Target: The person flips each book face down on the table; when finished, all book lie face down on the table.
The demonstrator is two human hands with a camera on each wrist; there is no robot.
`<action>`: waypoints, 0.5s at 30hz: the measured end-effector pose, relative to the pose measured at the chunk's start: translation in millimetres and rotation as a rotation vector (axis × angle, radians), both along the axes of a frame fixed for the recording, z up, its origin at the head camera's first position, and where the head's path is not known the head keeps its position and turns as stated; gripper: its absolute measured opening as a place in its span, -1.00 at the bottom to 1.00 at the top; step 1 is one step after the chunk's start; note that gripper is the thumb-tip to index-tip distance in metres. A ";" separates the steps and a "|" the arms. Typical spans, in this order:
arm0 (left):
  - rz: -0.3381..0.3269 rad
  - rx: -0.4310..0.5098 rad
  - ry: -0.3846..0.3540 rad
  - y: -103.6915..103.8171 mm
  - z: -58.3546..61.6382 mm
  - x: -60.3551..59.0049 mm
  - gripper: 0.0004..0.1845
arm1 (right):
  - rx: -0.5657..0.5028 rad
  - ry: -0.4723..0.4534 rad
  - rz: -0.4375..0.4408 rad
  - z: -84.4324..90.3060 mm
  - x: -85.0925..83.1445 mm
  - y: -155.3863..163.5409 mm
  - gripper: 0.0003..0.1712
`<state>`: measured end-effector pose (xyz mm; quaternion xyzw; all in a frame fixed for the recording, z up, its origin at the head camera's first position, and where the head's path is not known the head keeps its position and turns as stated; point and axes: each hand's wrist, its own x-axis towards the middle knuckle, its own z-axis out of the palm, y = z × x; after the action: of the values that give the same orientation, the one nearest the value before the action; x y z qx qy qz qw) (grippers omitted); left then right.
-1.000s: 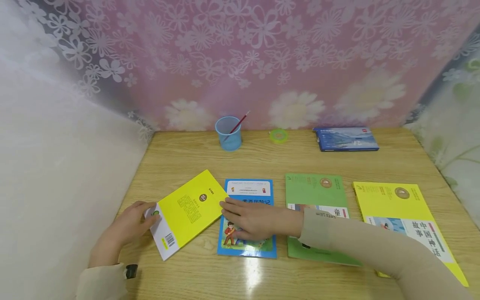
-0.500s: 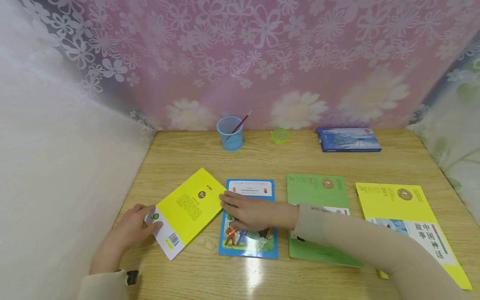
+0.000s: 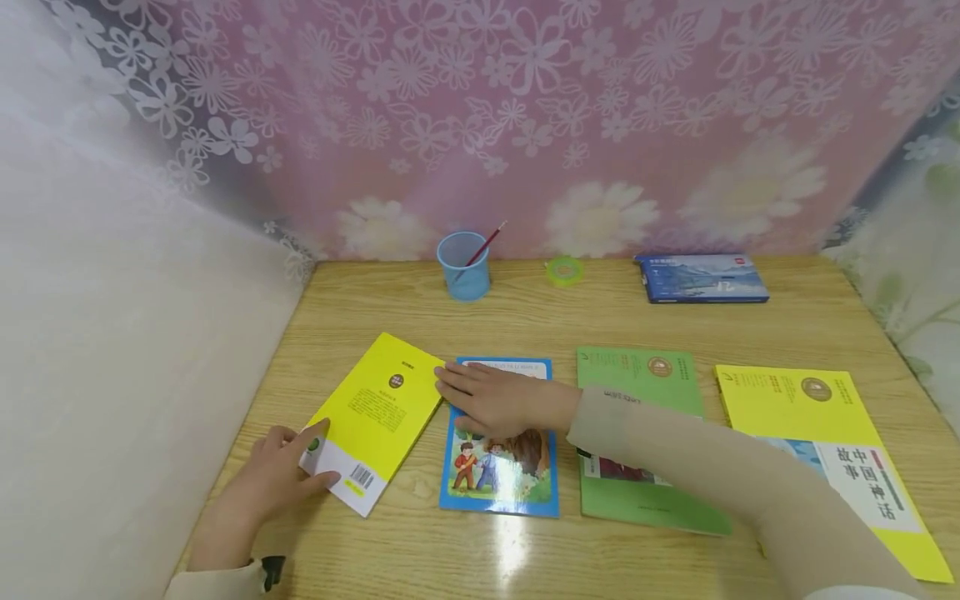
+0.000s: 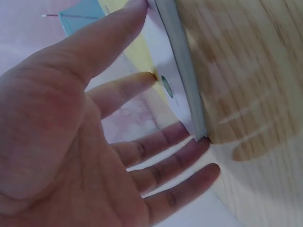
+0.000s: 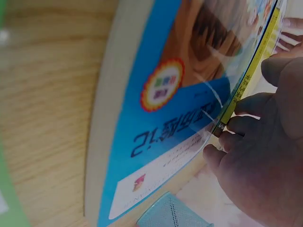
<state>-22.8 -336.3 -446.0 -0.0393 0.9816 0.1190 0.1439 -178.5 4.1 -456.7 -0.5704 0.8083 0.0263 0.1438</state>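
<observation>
A yellow book (image 3: 382, 392) with a white lower band lies aslant on the table, barcode side up. At its lower left, my left hand (image 3: 273, 479) touches it with index finger and thumb; in the left wrist view that hand (image 4: 94, 123) has its fingers extended along the book's edge (image 4: 182, 71). My right hand (image 3: 498, 402) reaches across a blue picture-cover book (image 3: 502, 492), fingers fairly straight, its fingertips at the yellow book's upper right edge. It hides part of the blue cover. The right wrist view shows the yellow book's spine (image 5: 251, 68) against those fingertips.
Right of the blue book lie a green book (image 3: 645, 508), partly under my right sleeve, and another yellow book (image 3: 787, 400). Along the back stand a blue mesh cup (image 3: 468, 279) with a pencil (image 3: 487, 242), a green tape roll (image 3: 564, 270) and a blue box (image 3: 703, 278).
The left yellow book has turned counterclockwise, its top going left and its bottom right. My right hand has moved slightly up and left; my left hand has shifted right and nearer.
</observation>
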 end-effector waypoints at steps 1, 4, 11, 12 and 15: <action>0.010 0.000 -0.013 1.4 0.8 0.8 -0.03 | 0.001 0.000 -0.003 0.2 -1.3 -1.2 -0.21; 0.037 0.004 -0.046 5.6 2.7 3.8 0.01 | 0.006 -0.017 -0.023 0.2 -4.6 -5.5 -0.19; 0.039 -0.022 -0.038 17.1 -1.3 13.6 0.04 | 0.032 -0.039 -0.065 -1.4 -13.9 -15.7 -0.13; 0.042 -0.023 -0.037 18.9 -1.5 14.6 0.04 | 0.034 -0.037 -0.066 -2.3 -15.4 -17.1 -0.13; 0.053 -0.033 -0.046 24.2 -1.2 16.9 0.05 | 0.044 -0.029 -0.074 -3.5 -19.0 -21.4 -0.12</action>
<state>-5.9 -312.1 -447.2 -0.0704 0.9785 0.1058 0.1625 -197.6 -17.4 -460.2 -0.5372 0.8259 0.0303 0.1687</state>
